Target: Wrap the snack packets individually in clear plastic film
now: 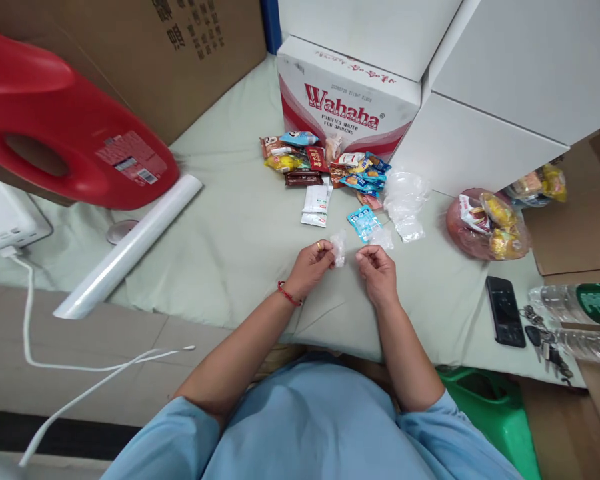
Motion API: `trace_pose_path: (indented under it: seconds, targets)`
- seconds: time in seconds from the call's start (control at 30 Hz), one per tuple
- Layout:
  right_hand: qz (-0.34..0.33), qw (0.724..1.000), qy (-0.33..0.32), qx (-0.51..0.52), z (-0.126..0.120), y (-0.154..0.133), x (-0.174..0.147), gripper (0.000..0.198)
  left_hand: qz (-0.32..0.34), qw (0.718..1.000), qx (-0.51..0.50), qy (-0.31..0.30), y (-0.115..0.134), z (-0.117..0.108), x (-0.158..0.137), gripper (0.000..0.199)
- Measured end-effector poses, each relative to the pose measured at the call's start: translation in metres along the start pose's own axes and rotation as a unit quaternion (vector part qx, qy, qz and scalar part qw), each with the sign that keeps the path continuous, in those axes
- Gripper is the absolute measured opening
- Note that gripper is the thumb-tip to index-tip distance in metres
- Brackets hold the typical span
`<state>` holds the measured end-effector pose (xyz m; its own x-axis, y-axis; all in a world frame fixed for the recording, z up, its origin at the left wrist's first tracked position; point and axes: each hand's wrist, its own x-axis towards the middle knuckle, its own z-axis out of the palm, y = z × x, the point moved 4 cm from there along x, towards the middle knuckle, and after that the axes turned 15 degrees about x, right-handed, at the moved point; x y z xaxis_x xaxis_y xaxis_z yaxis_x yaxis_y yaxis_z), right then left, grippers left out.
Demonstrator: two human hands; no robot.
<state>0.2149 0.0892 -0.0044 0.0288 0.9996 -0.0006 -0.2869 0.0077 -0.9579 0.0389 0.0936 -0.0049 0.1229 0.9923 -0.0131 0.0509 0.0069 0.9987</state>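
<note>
My left hand (pixel 311 267) pinches a small crumpled clear plastic bag (pixel 339 248) between thumb and fingers, just above the table. Close by on the right, my right hand (pixel 379 275) has thumb and forefinger pressed together; whether anything is between them is too small to tell. Behind its fingertips lie another bit of clear plastic (pixel 383 237) and a blue-and-white sachet (pixel 364 223). White packets (pixel 315 204) rest farther back on the left, in front of a pile of wrapped snacks (pixel 316 159). A stack of clear plastic bags (pixel 407 200) lies right of the pile.
A Wahaba-lettered white-and-red carton (pixel 347 90) stands behind the snacks. On the left are a red jug (pixel 75 133) and a plastic-film roll (pixel 130 247). A bowl of snacks (pixel 463 223), a phone (pixel 505 311), keys (pixel 545 343) and bottles (pixel 555 300) sit on the right.
</note>
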Motion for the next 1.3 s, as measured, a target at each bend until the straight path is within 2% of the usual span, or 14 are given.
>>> trace_pose_path:
  seconds: [0.1,0.27,0.33,0.5,0.7,0.8,0.87,0.93,1.0,1.07,1.17,1.23,1.3]
  targets:
    - [-0.001,0.999,0.016,0.033,-0.003,-0.001,0.001,0.032,0.001,1.000,-0.015,0.014,-0.001,-0.002,0.001,0.039]
    - [0.018,0.996,-0.084,-0.008,0.014,-0.004,-0.005,0.034,0.040,0.998,0.016,-0.041,0.003,0.002,-0.002,0.040]
    - [0.023,0.996,-0.090,-0.009,0.016,-0.005,-0.007,0.033,0.042,0.998,0.023,-0.039,0.004,0.003,-0.003,0.040]
    - [0.054,0.997,-0.061,-0.001,0.008,-0.005,-0.005,0.037,0.032,0.999,0.003,-0.043,0.007,0.003,-0.003,0.040]
    - [0.104,0.990,0.008,0.099,-0.002,-0.004,0.000,0.047,-0.034,0.992,-0.120,0.012,0.001,-0.004,0.000,0.033]
    - [0.048,0.992,0.021,0.112,-0.004,-0.010,0.003,0.047,-0.060,0.987,-0.149,0.024,-0.001,-0.005,0.000,0.034]
    - [-0.016,0.996,-0.002,0.089,-0.001,-0.015,0.002,0.055,-0.058,0.986,-0.149,0.035,-0.001,-0.005,0.001,0.037]
    - [-0.042,0.997,-0.040,0.043,0.003,-0.016,0.000,0.062,-0.046,0.989,-0.137,0.040,-0.001,-0.005,0.001,0.041]
    - [-0.029,0.999,-0.040,0.004,0.003,-0.013,-0.001,0.055,-0.034,0.990,-0.124,0.049,-0.002,-0.006,0.001,0.042]
    - [-0.019,1.000,0.015,0.010,-0.004,-0.011,0.000,0.043,-0.033,0.989,-0.130,0.067,-0.003,-0.009,0.001,0.039]
    - [0.000,0.994,0.084,0.076,-0.013,-0.011,0.003,0.041,-0.059,0.983,-0.159,0.071,-0.006,-0.012,0.002,0.030]
    - [0.031,0.989,0.085,0.116,-0.013,-0.012,0.005,0.042,-0.063,0.983,-0.152,0.075,-0.006,-0.013,0.002,0.030]
    - [0.059,0.987,0.071,0.135,-0.010,-0.013,0.004,0.044,-0.038,0.987,-0.127,0.089,-0.003,-0.013,0.002,0.035]
